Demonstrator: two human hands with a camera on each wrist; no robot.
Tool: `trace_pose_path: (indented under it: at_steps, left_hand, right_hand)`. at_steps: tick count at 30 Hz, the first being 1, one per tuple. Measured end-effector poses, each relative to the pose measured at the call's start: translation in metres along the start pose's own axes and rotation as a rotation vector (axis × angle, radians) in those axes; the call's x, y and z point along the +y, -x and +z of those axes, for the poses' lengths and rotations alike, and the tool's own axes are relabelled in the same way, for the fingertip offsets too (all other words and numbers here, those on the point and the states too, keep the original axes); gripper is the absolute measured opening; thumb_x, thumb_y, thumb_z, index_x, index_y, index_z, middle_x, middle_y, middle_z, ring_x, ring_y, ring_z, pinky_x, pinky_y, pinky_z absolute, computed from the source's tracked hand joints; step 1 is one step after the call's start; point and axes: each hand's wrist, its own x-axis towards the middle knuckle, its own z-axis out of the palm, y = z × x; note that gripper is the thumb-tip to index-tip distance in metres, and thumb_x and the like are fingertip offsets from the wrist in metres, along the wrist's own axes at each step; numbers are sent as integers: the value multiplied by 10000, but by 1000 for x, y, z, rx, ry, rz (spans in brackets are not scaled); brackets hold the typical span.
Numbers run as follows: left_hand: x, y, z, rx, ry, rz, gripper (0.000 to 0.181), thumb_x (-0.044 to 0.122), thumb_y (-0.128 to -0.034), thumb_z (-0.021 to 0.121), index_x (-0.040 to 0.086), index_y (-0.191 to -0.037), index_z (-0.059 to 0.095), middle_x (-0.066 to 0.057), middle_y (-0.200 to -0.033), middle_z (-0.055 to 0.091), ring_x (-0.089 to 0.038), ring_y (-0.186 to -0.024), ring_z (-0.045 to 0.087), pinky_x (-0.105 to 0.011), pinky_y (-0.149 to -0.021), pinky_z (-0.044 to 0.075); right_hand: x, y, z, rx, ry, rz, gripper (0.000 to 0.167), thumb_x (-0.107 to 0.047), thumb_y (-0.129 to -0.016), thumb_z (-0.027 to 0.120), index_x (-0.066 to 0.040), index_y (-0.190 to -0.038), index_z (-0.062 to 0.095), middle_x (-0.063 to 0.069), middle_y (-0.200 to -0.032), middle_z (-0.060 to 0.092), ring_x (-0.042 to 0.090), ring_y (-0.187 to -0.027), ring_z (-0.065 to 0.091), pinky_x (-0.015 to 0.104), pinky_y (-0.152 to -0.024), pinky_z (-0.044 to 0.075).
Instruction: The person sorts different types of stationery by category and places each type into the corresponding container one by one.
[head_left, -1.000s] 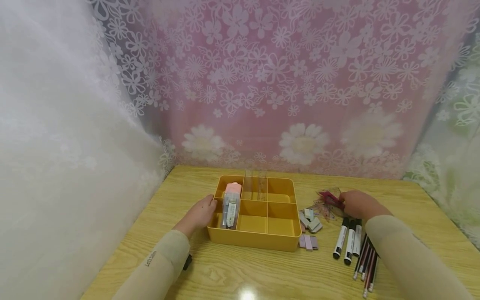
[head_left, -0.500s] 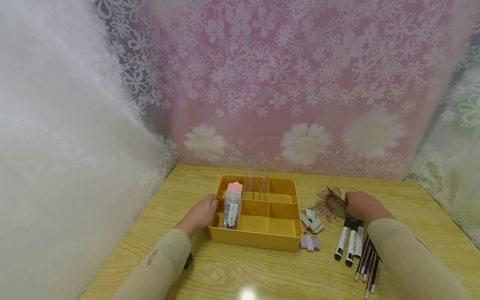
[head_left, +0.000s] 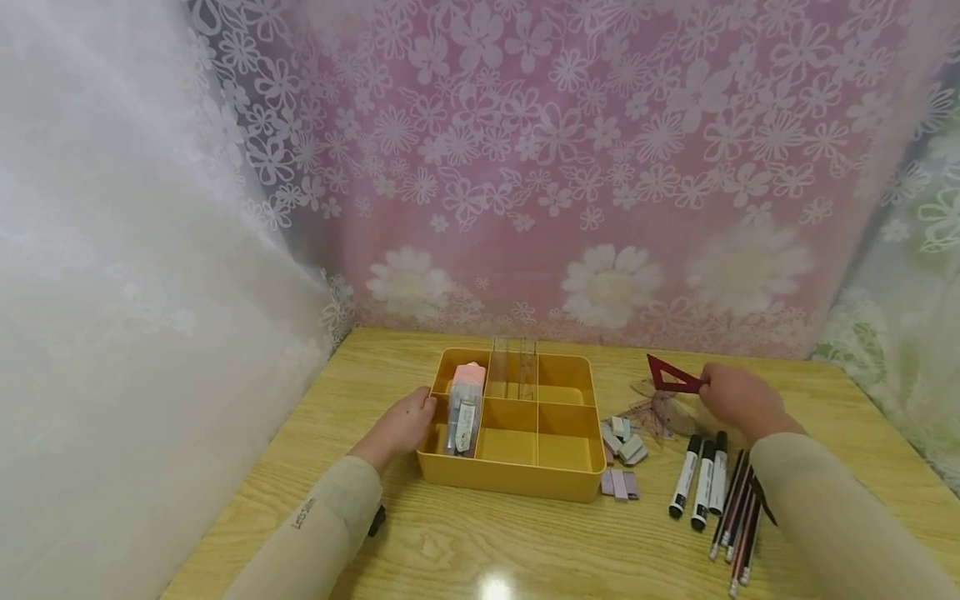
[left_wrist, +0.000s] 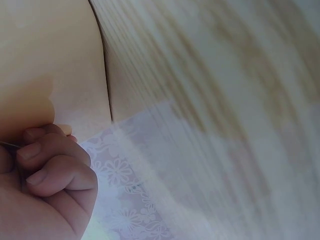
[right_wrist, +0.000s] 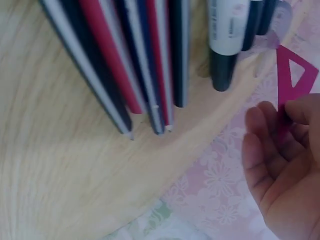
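Observation:
My right hand [head_left: 742, 400] pinches a dark red set square [head_left: 672, 377] by one corner, raised a little over a heap of clear protractors and set squares [head_left: 658, 415]. In the right wrist view the thumb and fingers of the right hand [right_wrist: 287, 160] close on the pink-red set square [right_wrist: 290, 82]. My left hand [head_left: 401, 425] grips the left wall of a yellow divided box [head_left: 510, 483], its fingers curled at the rim. Inside the box's left side lies a correction-tape-like pack with a pink top [head_left: 467, 408]. Clear rulers [head_left: 513, 367] stand in the back middle compartment.
Several erasers [head_left: 624, 442] lie right of the box, with pale purple pieces [head_left: 619, 484] nearer the front. Black-and-white markers [head_left: 703, 483] and several pencils [head_left: 737, 525] lie beneath the right forearm. A flowered curtain [head_left: 525, 167] hangs behind the wooden table [head_left: 435, 542].
The right hand has shifted slightly right and back, lifting the red set square up off the clear pieces. The left hand and the box have stayed in place.

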Motion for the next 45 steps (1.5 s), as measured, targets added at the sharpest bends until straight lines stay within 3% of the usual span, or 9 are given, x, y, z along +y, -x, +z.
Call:
trace_pose_path:
  at_steps: [8,13,21,26,30,35,40,45]
  left_hand:
    - [0,-1,-1,-9,-4,4,499,330,-1122,289,23,-1492,419,-166,-1469,512,-349,-1371,463,-557,-1124,344]
    - [-1,-1,0,-5,3,-3,501,344,-1119,283,28,-1479,432,-160,-1454,524,-338,-1356,478,-551,-1121,352]
    - [-2,0,0,-5,16,-11,493,344,-1120,281,40,-1476,435,-148,-1448,530,-331,-1350,485,-552,-1119,355]
    - [-2,0,0,-12,32,-16,508,354,-1119,278,41,-1492,420,-146,-1467,514,-332,-1366,468,-554,-1128,340]
    - [-3,-1,1,-10,35,-14,509,353,-1119,277,41,-1498,413,-148,-1474,507,-334,-1374,459,-555,-1130,336]
    - [-4,-1,1,-7,27,-10,513,350,-1120,278,34,-1503,408,-155,-1475,506,-338,-1375,458,-554,-1130,337]
    - [-3,-1,1,-6,21,-8,514,351,-1119,285,32,-1502,412,-159,-1475,506,-344,-1375,457,-555,-1130,336]
    - [-3,-1,1,-10,32,-12,521,359,-1119,285,38,-1513,402,-155,-1484,499,-343,-1378,454,-556,-1132,332]
  right_hand:
    - [-11,0,-11,134,-67,-34,208,-198,-1020,551,-2,-1059,607,81,-809,619,227,-616,496,373,-533,414]
    - [-22,4,-20,177,-105,-36,266,-262,-1060,469,-26,-1095,587,72,-780,584,229,-582,452,363,-501,358]
    - [-43,2,-32,230,-122,-75,369,-286,-1073,461,33,-1199,598,185,-993,657,247,-693,553,404,-559,469]
    - [-62,-1,-38,268,-166,-92,320,-295,-1071,492,-7,-1162,598,181,-1013,662,279,-763,600,452,-632,504]
    - [-81,-4,-44,294,-196,-101,323,-330,-1078,481,-39,-1173,585,159,-1010,662,271,-737,580,428,-620,484]
    - [-106,-5,-52,280,-237,-135,341,-341,-1099,413,-48,-1210,547,138,-945,607,265,-654,484,396,-582,423]
    - [-132,-6,-57,249,-312,-190,325,-312,-1104,400,-44,-1226,536,134,-974,587,276,-702,489,398,-624,443]
    - [-159,-9,-59,252,-293,-242,278,-298,-1095,442,-77,-1203,572,113,-973,622,265,-728,515,394,-656,467]
